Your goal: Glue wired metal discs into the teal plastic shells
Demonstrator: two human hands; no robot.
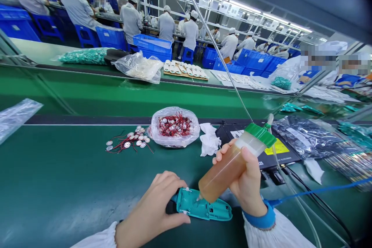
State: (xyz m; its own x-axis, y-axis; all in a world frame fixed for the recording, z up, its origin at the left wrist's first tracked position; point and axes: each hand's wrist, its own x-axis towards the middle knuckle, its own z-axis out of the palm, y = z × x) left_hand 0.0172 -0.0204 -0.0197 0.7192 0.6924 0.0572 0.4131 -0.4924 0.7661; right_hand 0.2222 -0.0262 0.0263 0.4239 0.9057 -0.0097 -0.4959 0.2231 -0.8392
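My left hand (158, 201) grips one end of a teal plastic housing shell (200, 204), which lies on the green bench with its hollow side up. A black part at that end is partly covered by my fingers. In my right hand (247, 178) is a glue syringe barrel (225, 172) of amber liquid, tilted with its green cap upward. Its nozzle points down into the shell's cavity; whether the tip touches the plastic I cannot tell. Beyond the hands stands a plastic-lined bowl (175, 128) of small metal discs with red wires. More wired discs (130, 139) lie loose beside it.
Crumpled white tissue (209, 139) sits right of the bowl. Behind my right hand are a black box (283, 153), hoses and cables. A blue wrist strap cord (325, 188) runs right. Bags and white parts (186, 69) line the raised ledge; co-workers sit beyond.
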